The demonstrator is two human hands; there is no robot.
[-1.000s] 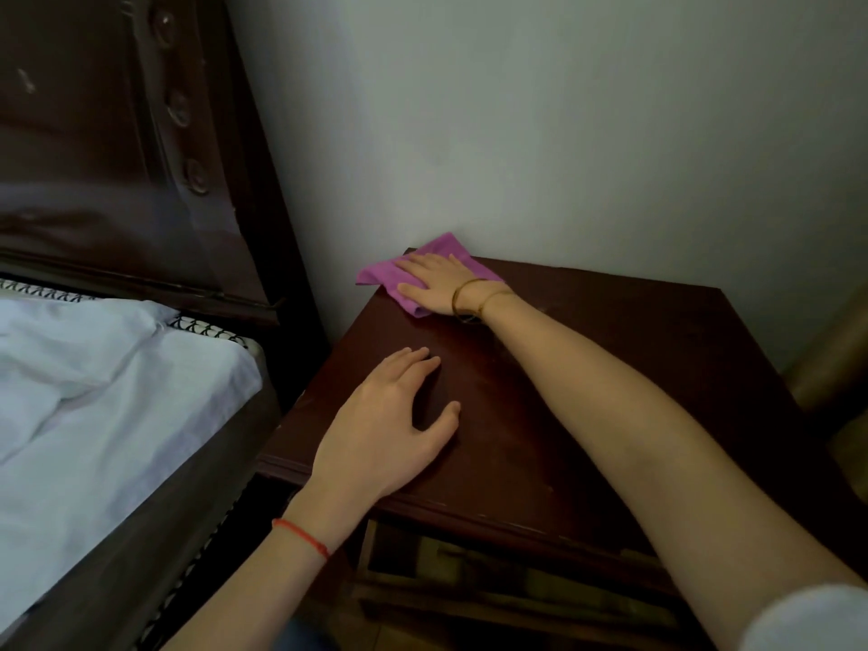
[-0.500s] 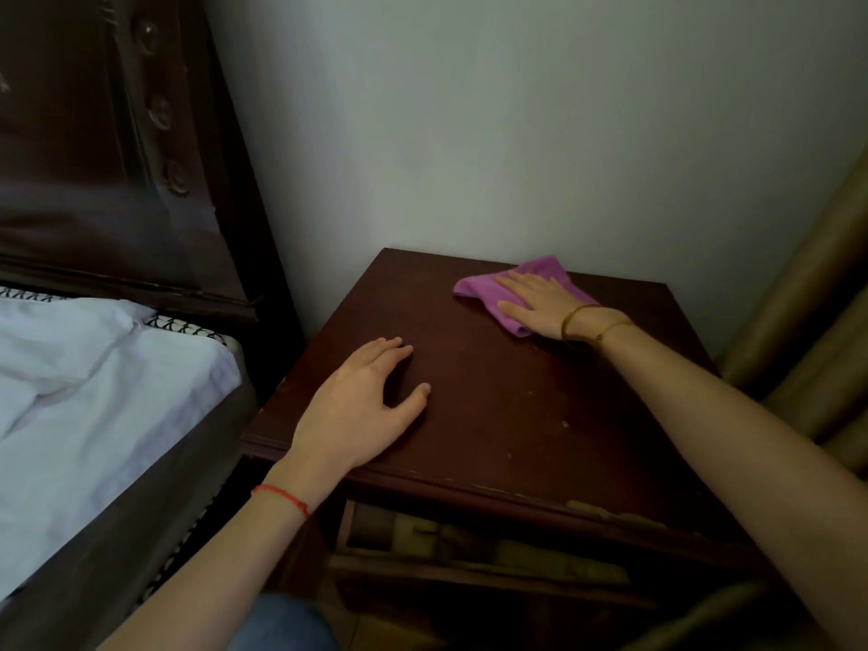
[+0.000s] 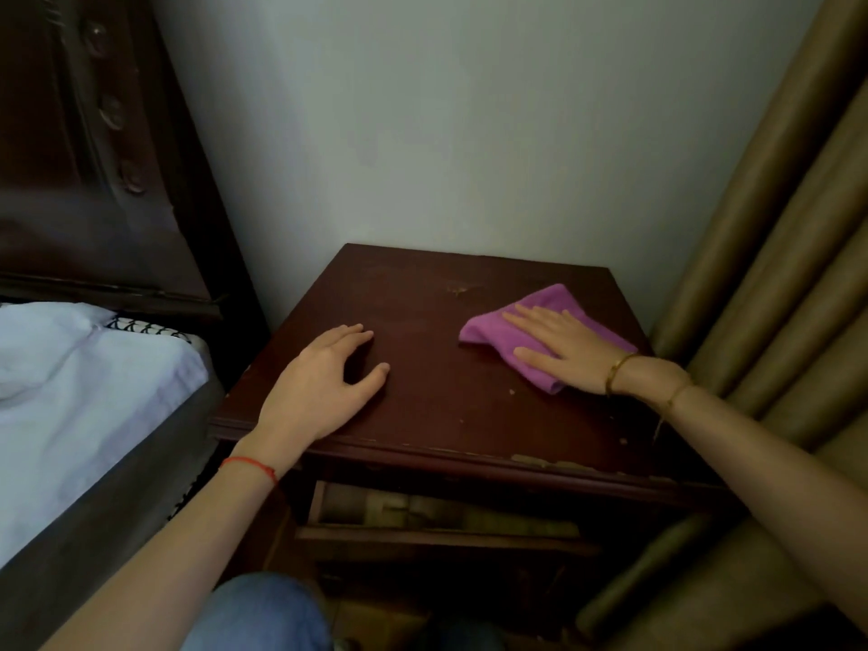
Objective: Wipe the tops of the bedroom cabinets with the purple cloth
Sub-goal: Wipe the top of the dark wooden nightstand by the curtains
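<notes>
A dark brown bedside cabinet (image 3: 441,406) stands against the white wall, its top scuffed and chipped along the front edge. The purple cloth (image 3: 493,333) lies folded on the right side of the top. My right hand (image 3: 559,345) lies flat on the cloth with straight fingers, pressing it down. My left hand (image 3: 324,387) rests on the left front part of the cabinet top, fingers loosely spread, holding nothing. A red string circles my left wrist and gold bangles my right.
A bed with a white sheet (image 3: 70,397) and a dark wooden headboard (image 3: 94,157) is close on the left. Tan curtain folds (image 3: 775,274) hang right beside the cabinet. An open shelf (image 3: 441,514) under the top holds flat items. My knee (image 3: 263,613) is below.
My right hand has slid the purple cloth from the back left corner across to the right side of the top. My left hand has stayed in place.
</notes>
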